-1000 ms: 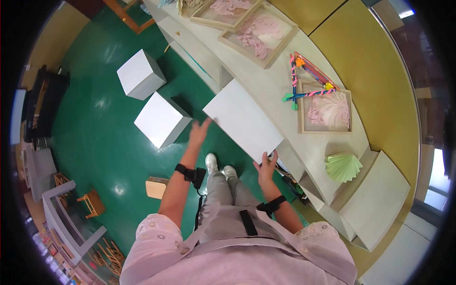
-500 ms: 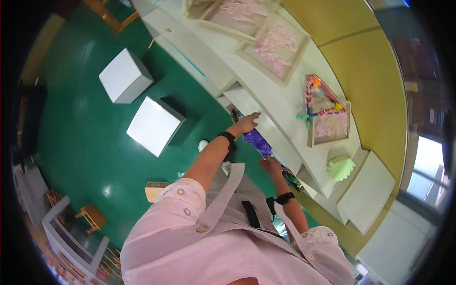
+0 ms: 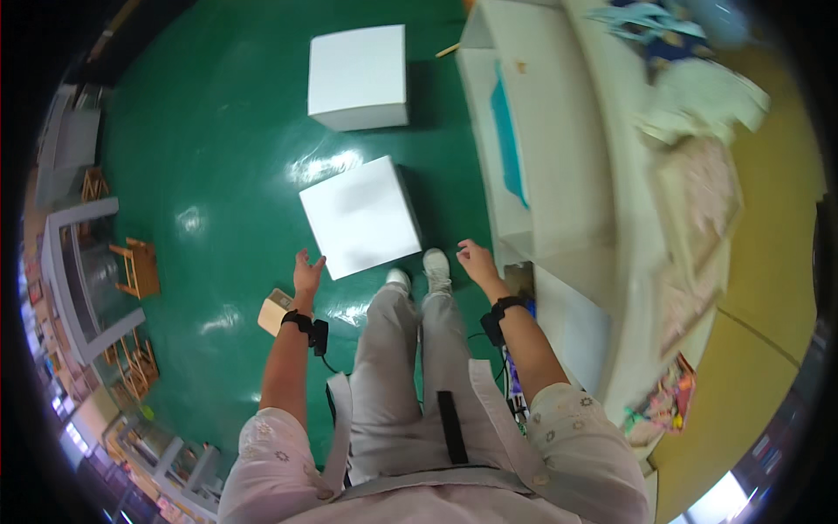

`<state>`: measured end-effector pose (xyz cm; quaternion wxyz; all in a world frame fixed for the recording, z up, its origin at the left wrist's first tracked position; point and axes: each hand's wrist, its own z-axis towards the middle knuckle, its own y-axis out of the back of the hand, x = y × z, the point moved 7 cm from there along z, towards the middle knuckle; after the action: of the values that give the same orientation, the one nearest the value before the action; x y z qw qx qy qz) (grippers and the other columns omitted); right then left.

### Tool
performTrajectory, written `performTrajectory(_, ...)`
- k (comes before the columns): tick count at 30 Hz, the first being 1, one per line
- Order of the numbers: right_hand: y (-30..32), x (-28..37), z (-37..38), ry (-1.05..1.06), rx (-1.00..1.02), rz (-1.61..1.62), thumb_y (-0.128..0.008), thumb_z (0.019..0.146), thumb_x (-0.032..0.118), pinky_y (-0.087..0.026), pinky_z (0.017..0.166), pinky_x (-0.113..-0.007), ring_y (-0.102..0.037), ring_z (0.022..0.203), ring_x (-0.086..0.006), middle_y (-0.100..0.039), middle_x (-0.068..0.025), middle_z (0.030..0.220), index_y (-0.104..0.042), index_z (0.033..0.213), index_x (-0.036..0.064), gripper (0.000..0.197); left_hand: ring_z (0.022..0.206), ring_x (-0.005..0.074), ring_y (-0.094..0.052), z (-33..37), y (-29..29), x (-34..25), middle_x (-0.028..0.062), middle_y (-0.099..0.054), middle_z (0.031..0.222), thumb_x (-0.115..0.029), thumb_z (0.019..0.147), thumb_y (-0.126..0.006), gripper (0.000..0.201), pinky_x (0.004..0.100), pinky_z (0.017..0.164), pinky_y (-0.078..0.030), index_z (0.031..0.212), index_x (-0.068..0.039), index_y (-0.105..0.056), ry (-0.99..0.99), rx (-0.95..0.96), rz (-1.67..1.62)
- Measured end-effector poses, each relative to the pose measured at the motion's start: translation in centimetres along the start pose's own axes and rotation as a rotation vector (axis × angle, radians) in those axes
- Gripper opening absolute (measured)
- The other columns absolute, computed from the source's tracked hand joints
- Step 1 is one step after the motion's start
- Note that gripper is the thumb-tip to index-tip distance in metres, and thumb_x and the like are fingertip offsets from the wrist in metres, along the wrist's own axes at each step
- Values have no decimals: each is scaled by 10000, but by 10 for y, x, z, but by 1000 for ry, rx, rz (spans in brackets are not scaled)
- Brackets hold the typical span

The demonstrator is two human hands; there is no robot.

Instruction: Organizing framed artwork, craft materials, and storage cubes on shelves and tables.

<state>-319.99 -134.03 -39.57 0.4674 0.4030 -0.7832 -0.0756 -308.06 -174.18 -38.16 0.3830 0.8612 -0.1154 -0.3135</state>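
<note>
My left hand is held beside the near corner of a white box-shaped block on the green floor. Its fingers are apart and hold nothing; whether a fingertip touches the block cannot be told. On the block's other side, my right hand hangs in front of the low white shelf unit. The fingers of that hand are loosely bent and apart, with nothing seen in them. Farther off stands a second white block, separate from the nearer one. Both wrists carry a black strap with a small device.
My shoes are just short of the nearer block. A tan wooden piece lies left of my left forearm. Along the right runs the shelf unit, with a teal item inside and cloth on top. Wooden chairs stand far left.
Both hands have come away from the purple bundle in the shelf. My body and view have turned left, so the white blocks are now straight ahead with a hand on each side.
</note>
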Motion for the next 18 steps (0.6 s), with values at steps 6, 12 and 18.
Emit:
performTrajectory(6, -109, -11, 78, -187, 320, -198, -613, 704, 411, -386, 879, -393, -457, 1061, -360, -474, -238, 1149, -302, 1260, -4, 760, 1125, 369, -382, 32, -60, 100, 279, -373, 1214, -485, 642, -671, 956, 386, 940, -323, 1253, 96, -222, 110, -124, 157)
performTrajectory(12, -150, -46, 97, -67, 95, -11, -601, 720, 154, -381, 877, -373, -456, 1077, -349, -429, -208, 1217, -185, 1328, 101, 738, 1075, 407, -415, 62, -119, 90, 266, -408, 1188, -388, 661, -676, 834, 425, 896, -351, 1238, 46, -260, 226, 95, -7)
performTrajectory(18, -81, -22, 41, -53, -23, 285, -609, 724, 104, -406, 834, -352, -488, 1046, -278, -483, -169, 1159, -195, 1322, 83, 728, 1024, 382, -458, 35, -57, -18, 227, -451, 1149, -226, 710, -649, 614, 407, 827, -394, 1217, -38, -357, -95, 81, -168)
